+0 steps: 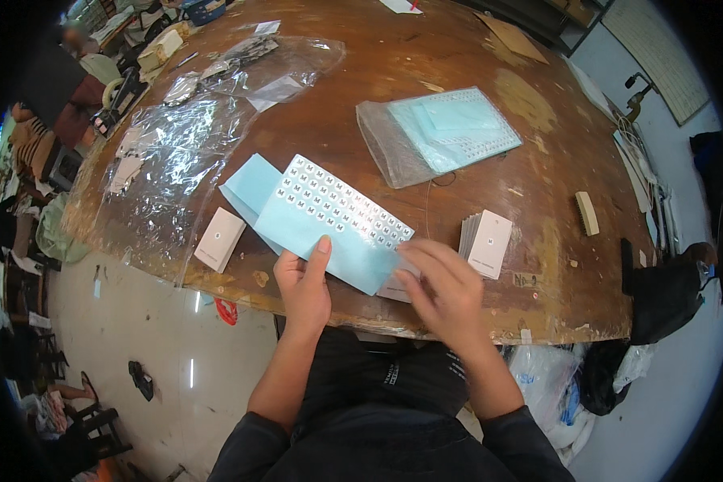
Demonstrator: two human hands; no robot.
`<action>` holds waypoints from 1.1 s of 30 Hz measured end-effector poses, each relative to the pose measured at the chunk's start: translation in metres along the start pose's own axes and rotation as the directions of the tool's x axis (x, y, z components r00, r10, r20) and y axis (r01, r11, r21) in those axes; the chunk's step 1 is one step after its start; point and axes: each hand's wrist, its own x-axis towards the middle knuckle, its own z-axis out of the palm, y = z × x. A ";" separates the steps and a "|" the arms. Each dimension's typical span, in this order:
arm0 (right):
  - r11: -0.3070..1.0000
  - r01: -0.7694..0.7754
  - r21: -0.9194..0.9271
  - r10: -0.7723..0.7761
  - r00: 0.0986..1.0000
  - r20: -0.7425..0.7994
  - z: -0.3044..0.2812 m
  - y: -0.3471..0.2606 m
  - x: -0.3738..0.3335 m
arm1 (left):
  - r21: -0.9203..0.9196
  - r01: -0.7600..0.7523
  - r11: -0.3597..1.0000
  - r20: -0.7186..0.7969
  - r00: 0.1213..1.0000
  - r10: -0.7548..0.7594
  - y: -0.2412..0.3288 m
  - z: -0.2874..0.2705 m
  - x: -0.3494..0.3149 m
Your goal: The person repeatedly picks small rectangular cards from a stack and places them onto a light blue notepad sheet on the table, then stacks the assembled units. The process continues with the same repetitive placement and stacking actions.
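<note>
My left hand (305, 285) grips a light blue sticker sheet (321, 229) by its near edge, thumb on top. Rows of small round white stickers with dark marks fill its far part; the near part is bare backing. A folded light blue sheet (253, 189) lies beneath it. At the sheet's right edge my right hand (446, 289) has thumb and index finger drawn close together; what is between them is too small to make out. Partly hidden under that hand is a pale card (394, 290). A pale card stack (220, 239) sits to the left, a fanned card stack (488, 245) to the right.
Farther back lies a clear bag (377, 145) with more blue sticker sheets. Crumpled clear plastic (177, 149) covers the table's left side. A small wooden-backed brush (586, 214) rests at right. The wooden table's near edge (570, 336) curves before me; a person is at far left.
</note>
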 end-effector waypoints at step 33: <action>0.993 -0.014 0.121 0.031 0.991 -0.133 0.054 -0.008 0.032 | 0.114 -0.079 0.990 0.116 0.991 0.066 0.006 0.008 -0.008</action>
